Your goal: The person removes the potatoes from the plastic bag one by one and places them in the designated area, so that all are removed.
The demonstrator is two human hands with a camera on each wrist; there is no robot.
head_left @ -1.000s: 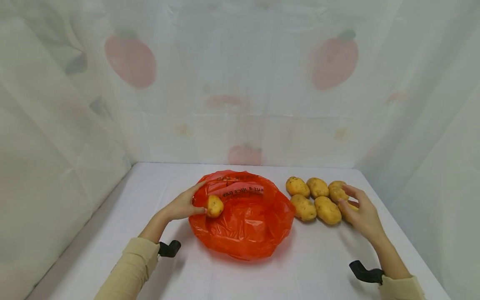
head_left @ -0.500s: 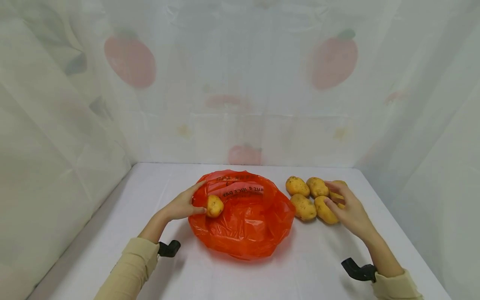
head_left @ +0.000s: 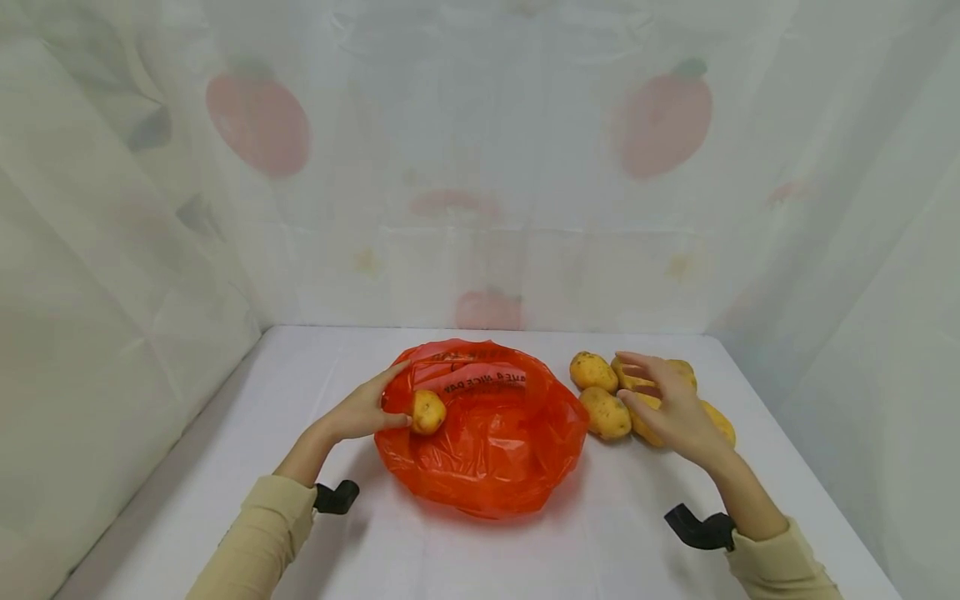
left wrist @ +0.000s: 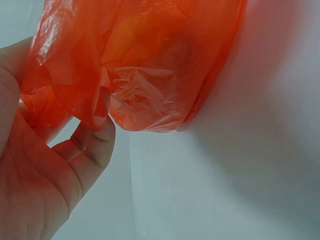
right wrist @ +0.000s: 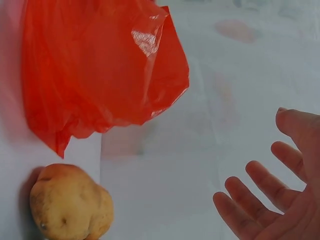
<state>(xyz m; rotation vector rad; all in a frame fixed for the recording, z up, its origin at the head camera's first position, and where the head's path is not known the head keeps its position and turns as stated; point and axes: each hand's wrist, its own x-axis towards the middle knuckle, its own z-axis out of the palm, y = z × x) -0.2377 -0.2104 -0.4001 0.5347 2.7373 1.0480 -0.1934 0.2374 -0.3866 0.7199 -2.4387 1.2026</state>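
A red plastic bag (head_left: 487, 467) sits with its mouth spread wide, printed lettering showing on the inner far side. One potato (head_left: 430, 412) lies inside it near the left rim. My left hand (head_left: 360, 410) grips that left rim, and the left wrist view shows the fingers (left wrist: 97, 145) curled round the film. To the bag's right, several potatoes (head_left: 604, 414) are grouped in two rows on the table. My right hand (head_left: 678, 415) hovers over this group with its fingers spread and holds nothing. It hides parts of the middle potatoes.
White cloth covers the table (head_left: 525, 558). Pale printed curtains (head_left: 480, 167) hang along the back and both sides. Each wrist carries a black mount, such as the right black mount (head_left: 699, 527).
My right hand has moved left across the potatoes, from the rightmost ones to above the middle ones. My left hand and the bag have stayed in place.
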